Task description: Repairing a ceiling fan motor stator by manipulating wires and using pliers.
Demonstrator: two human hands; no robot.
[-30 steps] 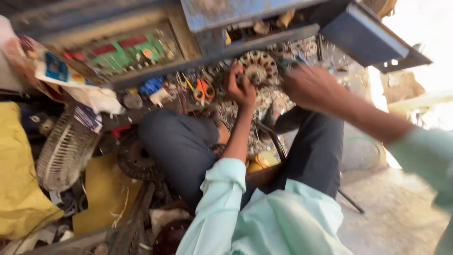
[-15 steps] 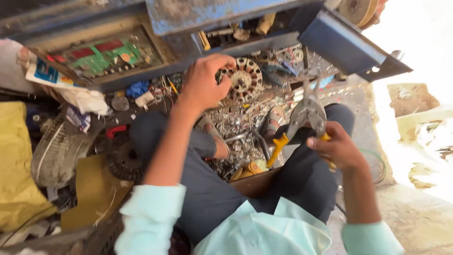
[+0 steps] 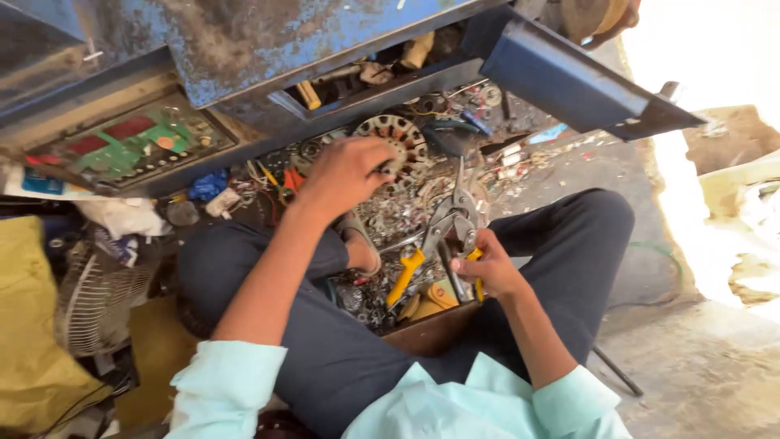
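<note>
While we sit cross-legged on the floor, our right hand (image 3: 494, 272) is wrapped around the 2 yellow handles of 1 pair of metal snips (image 3: 447, 240), blades pointing away toward the scrap. Just beyond, between our knees, lies 1 heap of small metal scrap (image 3: 390, 219), too jumbled to count. Our left hand (image 3: 345, 171) reaches farther, fingers curled down onto 1 round motor stator (image 3: 398, 138) at the heap's far edge, seemingly gripping something small we cannot make out. We judge this a picking-out step; the next move calls for a firm pinch and steady snips. Far left sits 1 green circuit board (image 3: 134, 146); near left, 1 fan grille (image 3: 93, 297).
</note>
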